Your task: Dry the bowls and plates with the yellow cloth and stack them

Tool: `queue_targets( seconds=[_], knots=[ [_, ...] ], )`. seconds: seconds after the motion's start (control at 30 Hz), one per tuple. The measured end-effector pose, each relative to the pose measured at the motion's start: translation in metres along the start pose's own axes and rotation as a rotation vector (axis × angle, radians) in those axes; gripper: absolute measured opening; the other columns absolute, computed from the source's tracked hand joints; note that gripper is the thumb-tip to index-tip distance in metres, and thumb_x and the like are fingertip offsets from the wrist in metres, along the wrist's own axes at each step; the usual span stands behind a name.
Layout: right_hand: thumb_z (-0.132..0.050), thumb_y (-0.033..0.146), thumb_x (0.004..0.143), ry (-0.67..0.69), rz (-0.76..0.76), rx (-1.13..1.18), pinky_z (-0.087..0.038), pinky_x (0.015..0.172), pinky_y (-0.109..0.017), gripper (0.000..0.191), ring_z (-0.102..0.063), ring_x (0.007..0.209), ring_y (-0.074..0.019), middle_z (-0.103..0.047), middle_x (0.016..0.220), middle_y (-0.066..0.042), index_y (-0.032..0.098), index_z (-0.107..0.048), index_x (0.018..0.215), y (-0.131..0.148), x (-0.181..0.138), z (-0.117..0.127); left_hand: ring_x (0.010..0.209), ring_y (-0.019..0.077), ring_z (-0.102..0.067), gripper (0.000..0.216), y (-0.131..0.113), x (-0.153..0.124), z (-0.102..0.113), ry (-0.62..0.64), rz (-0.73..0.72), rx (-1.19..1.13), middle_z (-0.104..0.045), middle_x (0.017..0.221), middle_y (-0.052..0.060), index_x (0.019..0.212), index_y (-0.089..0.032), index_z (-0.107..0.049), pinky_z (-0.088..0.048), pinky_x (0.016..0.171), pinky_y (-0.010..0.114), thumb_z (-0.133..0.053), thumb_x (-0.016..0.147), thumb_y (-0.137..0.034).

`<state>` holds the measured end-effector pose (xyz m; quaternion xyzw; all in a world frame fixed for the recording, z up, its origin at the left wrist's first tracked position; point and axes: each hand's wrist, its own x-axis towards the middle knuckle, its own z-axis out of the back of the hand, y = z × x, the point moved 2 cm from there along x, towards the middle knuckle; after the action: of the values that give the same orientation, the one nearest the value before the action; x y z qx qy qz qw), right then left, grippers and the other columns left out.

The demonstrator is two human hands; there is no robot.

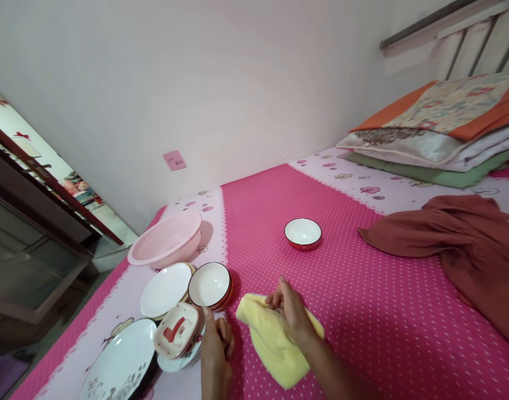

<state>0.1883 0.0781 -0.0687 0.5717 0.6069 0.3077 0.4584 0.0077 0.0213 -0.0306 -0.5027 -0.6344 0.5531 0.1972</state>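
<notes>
My right hand [291, 311] pinches a yellow cloth [271, 339] that lies on the pink dotted bed sheet [362, 311]. My left hand [216, 347] has its fingers curled round the rim of a small square dish with a red mark [177, 329], tilted on a stack of plates. Beside them sit a red bowl with a white inside [210, 285], a white plate [165, 290] and a large patterned plate [121, 361]. A lone red bowl [303, 233] stands further out on the sheet.
A pink basin [166, 239] stands by the wall behind the dishes. A brown garment [466, 250] lies at right, with folded bedding [441, 133] at the bed's head. The bed's edge drops off at left beside a dark cabinet [25, 244].
</notes>
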Motion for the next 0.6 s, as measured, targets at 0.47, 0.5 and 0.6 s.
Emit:
queue_targets(
  seconds=[0.47,0.5,0.6],
  knots=[
    [-0.043,0.073,0.093,0.140,0.129,-0.313,-0.052,0.079,-0.036,0.056,-0.066,0.078,-0.0240,-0.068,0.079,-0.007,0.024,-0.057,0.072,0.017,-0.011,-0.004,0.032,0.0085,-0.038,0.058,-0.032,0.006,-0.008,-0.180,0.109,0.001,-0.039,0.041,-0.006,0.064,-0.018,-0.053,-0.017,0.035,0.016,-0.058,0.095,-0.066],
    [-0.047,0.071,0.093,0.180,0.147,-0.366,-0.050,0.076,-0.035,0.052,-0.064,0.077,-0.0231,-0.067,0.077,-0.005,0.024,-0.056,0.072,0.020,-0.013,-0.005,0.034,0.0090,-0.041,0.055,-0.036,0.006,-0.008,-0.175,0.136,-0.006,-0.043,0.042,-0.005,0.066,-0.017,-0.054,-0.018,0.035,0.016,-0.060,0.095,-0.064],
    [-0.059,0.064,0.090,0.308,0.167,-0.499,-0.043,0.068,-0.032,0.044,-0.062,0.075,-0.0215,-0.067,0.076,-0.002,0.023,-0.057,0.074,0.028,-0.021,-0.008,0.036,0.0090,-0.048,0.047,-0.040,0.009,-0.011,-0.187,0.212,-0.024,-0.052,0.048,-0.001,0.069,-0.016,-0.055,-0.018,0.035,0.015,-0.062,0.098,-0.052]
  ],
)
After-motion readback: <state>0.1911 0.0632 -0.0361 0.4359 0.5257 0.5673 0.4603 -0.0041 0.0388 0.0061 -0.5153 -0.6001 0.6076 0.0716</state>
